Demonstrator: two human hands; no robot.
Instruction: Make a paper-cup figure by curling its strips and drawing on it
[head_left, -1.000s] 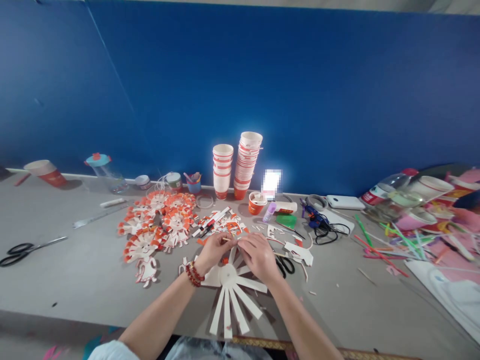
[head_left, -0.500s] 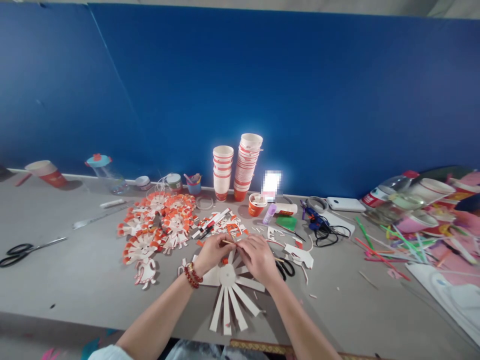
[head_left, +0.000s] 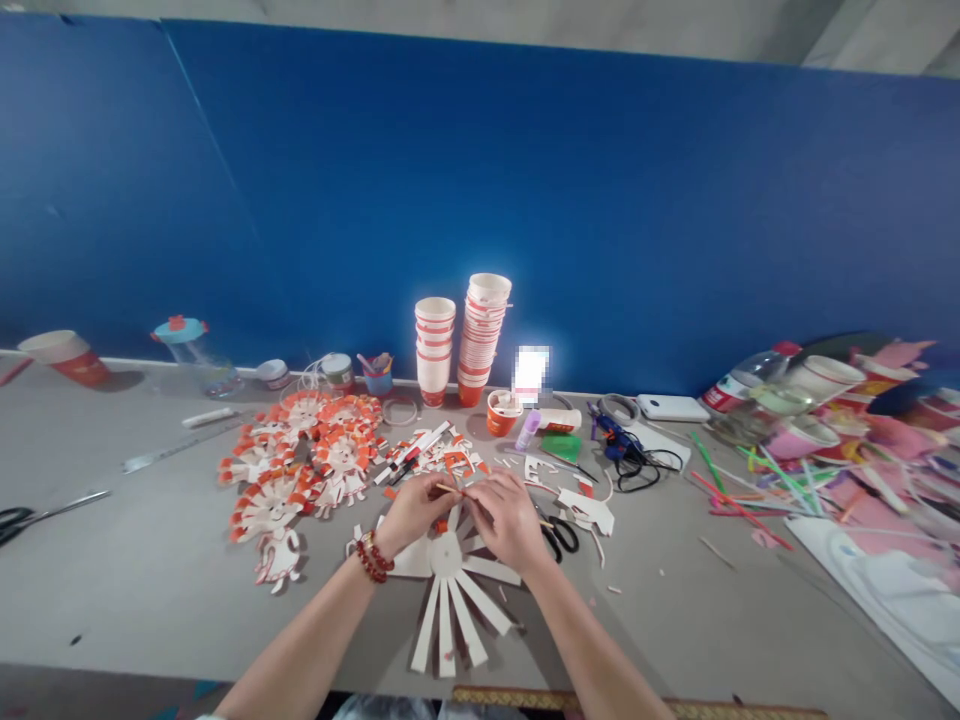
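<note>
A white paper cup cut into long strips point(head_left: 445, 625) lies spread like a fan on the table below my hands. One strip, rising from the round cup base point(head_left: 446, 556), reaches my fingertips. My left hand point(head_left: 412, 515) is closed in a pinch on a thin wooden stick point(head_left: 448, 488). Fingertips of my right hand point(head_left: 506, 518) are pressed together at the stick's other end, where the strip's end appears to be; the exact grip is partly hidden. A small orange curl sits just above the cup base. Black-handled scissors point(head_left: 562, 537) lie beside my right wrist.
Finished orange-and-white paper figures point(head_left: 345, 455) pile up at left. Tall cup stacks point(head_left: 484, 335) stand at the back, near a glue stick point(head_left: 528, 430) and a blue glue gun point(head_left: 619, 437). Coloured straws point(head_left: 739, 495) and a bottle point(head_left: 750, 378) crowd the right side.
The view has shifted slightly, so everything sits a little further left. Both hands stay together at the stick, with only slight finger movement.
</note>
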